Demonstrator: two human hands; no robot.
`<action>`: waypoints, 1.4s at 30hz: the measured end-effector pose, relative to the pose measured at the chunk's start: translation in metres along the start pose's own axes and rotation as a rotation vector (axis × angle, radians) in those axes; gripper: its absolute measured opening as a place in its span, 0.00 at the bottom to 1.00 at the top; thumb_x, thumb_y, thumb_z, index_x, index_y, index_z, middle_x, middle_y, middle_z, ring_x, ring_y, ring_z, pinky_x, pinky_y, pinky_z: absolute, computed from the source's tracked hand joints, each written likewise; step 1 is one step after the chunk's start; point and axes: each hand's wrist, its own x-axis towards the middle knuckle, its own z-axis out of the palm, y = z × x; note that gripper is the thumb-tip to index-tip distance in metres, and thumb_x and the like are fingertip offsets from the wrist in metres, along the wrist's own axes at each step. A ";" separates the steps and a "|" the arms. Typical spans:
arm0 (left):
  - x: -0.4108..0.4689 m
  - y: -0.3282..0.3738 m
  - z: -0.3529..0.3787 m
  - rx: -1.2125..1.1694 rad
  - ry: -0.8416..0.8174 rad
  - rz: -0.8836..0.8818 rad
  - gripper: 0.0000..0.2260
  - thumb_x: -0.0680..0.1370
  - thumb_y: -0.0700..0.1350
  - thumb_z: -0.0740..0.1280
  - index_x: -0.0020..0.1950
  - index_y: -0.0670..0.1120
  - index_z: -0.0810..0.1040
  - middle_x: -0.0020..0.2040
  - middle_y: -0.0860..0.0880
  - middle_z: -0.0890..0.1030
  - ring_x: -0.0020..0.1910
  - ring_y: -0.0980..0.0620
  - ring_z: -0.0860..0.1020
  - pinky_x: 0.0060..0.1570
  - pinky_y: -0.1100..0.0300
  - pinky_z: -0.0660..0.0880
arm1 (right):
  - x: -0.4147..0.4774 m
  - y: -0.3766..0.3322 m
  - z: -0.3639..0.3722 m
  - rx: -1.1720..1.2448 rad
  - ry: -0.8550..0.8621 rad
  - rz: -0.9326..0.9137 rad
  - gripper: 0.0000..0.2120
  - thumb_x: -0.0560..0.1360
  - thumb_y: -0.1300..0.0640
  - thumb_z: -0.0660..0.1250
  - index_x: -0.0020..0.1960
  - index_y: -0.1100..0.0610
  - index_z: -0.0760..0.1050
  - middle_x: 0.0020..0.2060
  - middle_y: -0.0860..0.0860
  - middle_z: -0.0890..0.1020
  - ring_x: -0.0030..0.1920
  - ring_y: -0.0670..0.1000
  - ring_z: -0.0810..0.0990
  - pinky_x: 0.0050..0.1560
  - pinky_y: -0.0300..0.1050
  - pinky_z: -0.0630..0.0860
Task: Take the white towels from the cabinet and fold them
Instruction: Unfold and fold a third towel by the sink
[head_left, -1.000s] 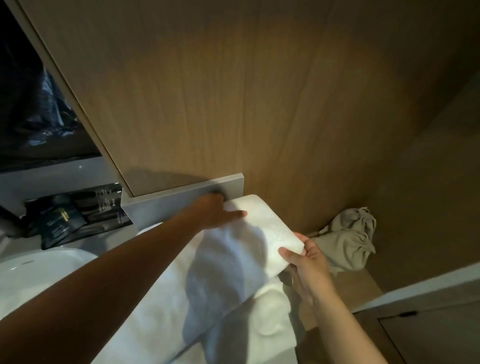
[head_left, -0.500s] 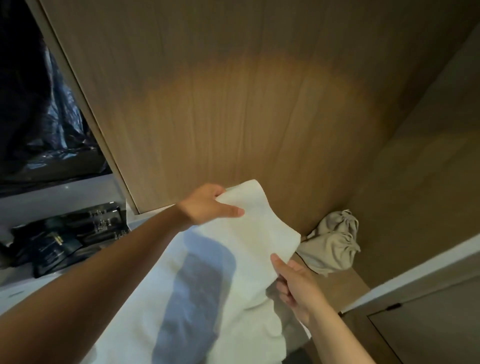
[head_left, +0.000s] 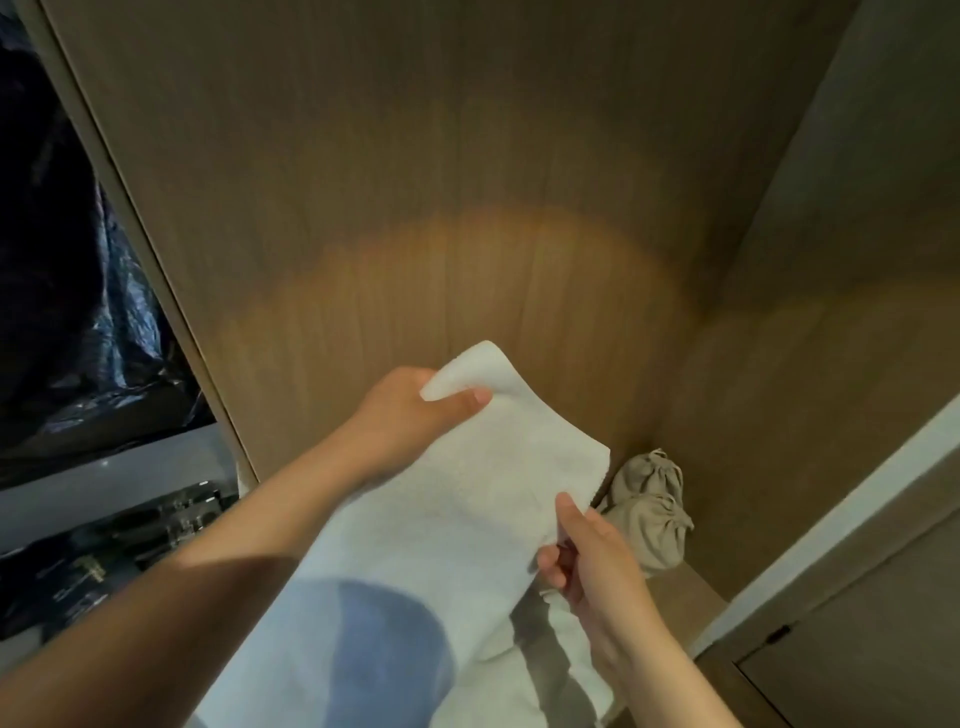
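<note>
Now left hand (head_left: 410, 413) pinches corner of white towel (head_left: 467, 493), lifted higher.

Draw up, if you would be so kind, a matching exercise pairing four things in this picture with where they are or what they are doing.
Things:
1. left hand
2. right hand
3. beige pouches
4. black plastic

Descriptions:
A. lying in the corner by the wooden wall
B. grips the right edge of the white towel
C. crinkled, at the far left
D. grips the far corner of the white towel

Pairs: 1-D, 2-B, 3-A, 4-C
</note>
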 end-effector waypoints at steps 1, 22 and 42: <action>-0.003 0.012 0.000 0.018 0.019 0.027 0.15 0.73 0.57 0.71 0.45 0.46 0.84 0.39 0.50 0.85 0.37 0.54 0.83 0.35 0.63 0.77 | -0.003 -0.008 -0.001 -0.003 -0.002 -0.040 0.14 0.80 0.48 0.62 0.42 0.57 0.73 0.28 0.56 0.78 0.26 0.50 0.69 0.28 0.39 0.66; -0.003 0.209 0.114 -0.070 0.188 0.533 0.17 0.77 0.59 0.64 0.40 0.47 0.82 0.39 0.53 0.84 0.32 0.62 0.78 0.31 0.69 0.71 | -0.071 -0.231 -0.132 -0.198 0.207 -0.746 0.18 0.80 0.46 0.60 0.40 0.59 0.74 0.27 0.53 0.78 0.23 0.46 0.71 0.29 0.34 0.73; 0.048 0.319 0.143 -0.208 0.298 0.841 0.17 0.74 0.61 0.65 0.40 0.48 0.81 0.37 0.49 0.84 0.34 0.57 0.78 0.37 0.58 0.72 | -0.065 -0.384 -0.160 -0.183 0.165 -1.132 0.15 0.81 0.53 0.62 0.37 0.57 0.73 0.27 0.60 0.77 0.22 0.47 0.72 0.24 0.36 0.66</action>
